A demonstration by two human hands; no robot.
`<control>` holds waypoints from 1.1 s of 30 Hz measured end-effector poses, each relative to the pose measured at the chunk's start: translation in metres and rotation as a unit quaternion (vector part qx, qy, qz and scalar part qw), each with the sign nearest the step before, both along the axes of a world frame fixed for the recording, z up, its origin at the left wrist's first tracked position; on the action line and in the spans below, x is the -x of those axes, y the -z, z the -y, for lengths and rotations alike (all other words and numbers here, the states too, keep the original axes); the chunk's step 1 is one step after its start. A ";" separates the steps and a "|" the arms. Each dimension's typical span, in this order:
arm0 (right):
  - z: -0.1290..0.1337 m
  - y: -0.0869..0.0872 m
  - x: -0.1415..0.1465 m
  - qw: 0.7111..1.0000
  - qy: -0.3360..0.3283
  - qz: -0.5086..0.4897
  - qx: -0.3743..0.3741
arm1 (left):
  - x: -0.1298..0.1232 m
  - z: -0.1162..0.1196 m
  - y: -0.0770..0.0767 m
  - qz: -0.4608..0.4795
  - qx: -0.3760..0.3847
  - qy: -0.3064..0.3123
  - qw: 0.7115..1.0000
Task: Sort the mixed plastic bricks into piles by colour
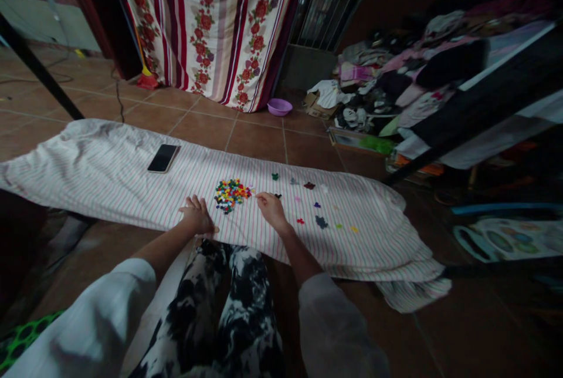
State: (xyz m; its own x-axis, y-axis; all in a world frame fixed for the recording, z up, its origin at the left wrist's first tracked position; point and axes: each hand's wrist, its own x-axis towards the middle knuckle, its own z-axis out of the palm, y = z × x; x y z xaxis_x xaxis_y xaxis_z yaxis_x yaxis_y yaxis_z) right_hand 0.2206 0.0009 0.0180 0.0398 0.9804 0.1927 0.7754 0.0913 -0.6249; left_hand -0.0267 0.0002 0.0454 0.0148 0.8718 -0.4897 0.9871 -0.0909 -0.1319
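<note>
A heap of small multicoloured pieces, like beads [231, 194], lies on the striped cloth [109, 190]. My left hand [197, 216] rests on the cloth at the near left of the heap, fingers spread, holding nothing. Just right of the heap is my right hand [270, 210], its thumb and fingertips pinched together; whatever they hold is too small to make out. Farther right, several little groups sorted by colour are spread out, among them a dark green group [275, 176], a red group [300, 221], a grey group [321, 222] and a yellow group [354, 229].
A phone [163, 158] lies on the cloth at left. Beyond it, a flowered curtain [211, 31] hangs above the tiled floor [259, 134], near a purple basin [280, 107] and a red broom [148, 79]. Clothes [409, 67] are heaped at right, behind a dark bar.
</note>
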 end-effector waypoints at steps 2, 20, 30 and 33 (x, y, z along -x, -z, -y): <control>-0.001 0.005 0.014 1.000 -0.012 0.003 0.018 | 0.000 0.000 0.000 -0.001 -0.002 -0.001 1.000; -0.004 0.017 0.039 0.998 0.015 0.038 0.039 | -0.003 0.002 -0.007 -0.025 0.016 0.013 0.999; -0.006 -0.002 0.045 0.988 0.050 0.096 0.106 | -0.003 0.003 -0.009 -0.038 0.013 0.024 0.999; -0.008 -0.008 0.046 0.984 0.053 0.114 0.125 | -0.003 0.002 -0.008 -0.042 0.015 0.022 0.999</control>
